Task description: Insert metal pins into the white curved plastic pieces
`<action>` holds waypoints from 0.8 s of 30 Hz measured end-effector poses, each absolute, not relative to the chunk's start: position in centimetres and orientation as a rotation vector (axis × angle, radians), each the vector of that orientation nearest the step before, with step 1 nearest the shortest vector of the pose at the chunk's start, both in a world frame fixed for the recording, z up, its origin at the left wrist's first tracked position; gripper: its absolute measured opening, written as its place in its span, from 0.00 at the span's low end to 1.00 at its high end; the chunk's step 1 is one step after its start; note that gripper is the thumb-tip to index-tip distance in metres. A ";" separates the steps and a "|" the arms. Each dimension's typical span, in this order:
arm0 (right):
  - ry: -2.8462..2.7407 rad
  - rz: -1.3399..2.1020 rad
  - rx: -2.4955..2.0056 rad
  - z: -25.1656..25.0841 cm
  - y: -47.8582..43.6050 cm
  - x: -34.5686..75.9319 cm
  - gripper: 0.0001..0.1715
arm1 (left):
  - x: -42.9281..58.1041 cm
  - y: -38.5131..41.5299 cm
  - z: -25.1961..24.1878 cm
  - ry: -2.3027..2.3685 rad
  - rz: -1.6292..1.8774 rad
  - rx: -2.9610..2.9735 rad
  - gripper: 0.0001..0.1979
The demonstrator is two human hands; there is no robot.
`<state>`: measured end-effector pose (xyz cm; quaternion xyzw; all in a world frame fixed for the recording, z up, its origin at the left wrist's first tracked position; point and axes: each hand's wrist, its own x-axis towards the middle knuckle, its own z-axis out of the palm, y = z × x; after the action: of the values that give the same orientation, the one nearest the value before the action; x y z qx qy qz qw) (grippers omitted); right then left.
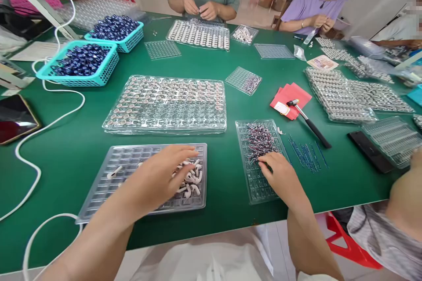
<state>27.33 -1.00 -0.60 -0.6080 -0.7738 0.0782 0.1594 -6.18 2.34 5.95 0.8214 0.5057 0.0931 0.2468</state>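
Two hands over two trays of small parts

In the head view, a gray tray (123, 156) is seen at lower left, with white earbuds (191, 184) heaped at its right side. The left hand (156, 178) is held above it, thumb and fingers loosely parted, nothing visible between them. At lower right, a clear tray (259, 191) is topped by a pile of thin metal pins (260, 140). Its near edge is met by the right hand (280, 175), thumb and forefinger close together; whether a pin is pinched cannot be told.

Each tray is probably set before its own hand for easy reach, and the shallow cells presumably keep parts from scattering. The left palm and some earbuds are hidden by hand and forearm. Individual pins are hard to separate by eye.
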 end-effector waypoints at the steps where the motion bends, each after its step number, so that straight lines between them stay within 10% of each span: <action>1: -2.269 0.158 -1.749 -0.8 -0.7 27.1 0.10 | -5.3 2.1 5.8 1.316 0.264 2.266 0.21; 14: -2.470 -0.054 -1.648 -0.8 0.3 27.8 0.10 | -0.8 -0.7 2.8 0.904 0.540 2.183 0.11; 24: -2.233 0.537 -1.872 1.4 -2.7 26.7 0.09 | -0.4 -0.6 1.5 0.871 0.613 2.059 0.10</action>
<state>26.68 -2.72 1.35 -0.6294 -0.7505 0.1806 0.0892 -0.39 -0.58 1.47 0.8140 0.3443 0.2424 0.4000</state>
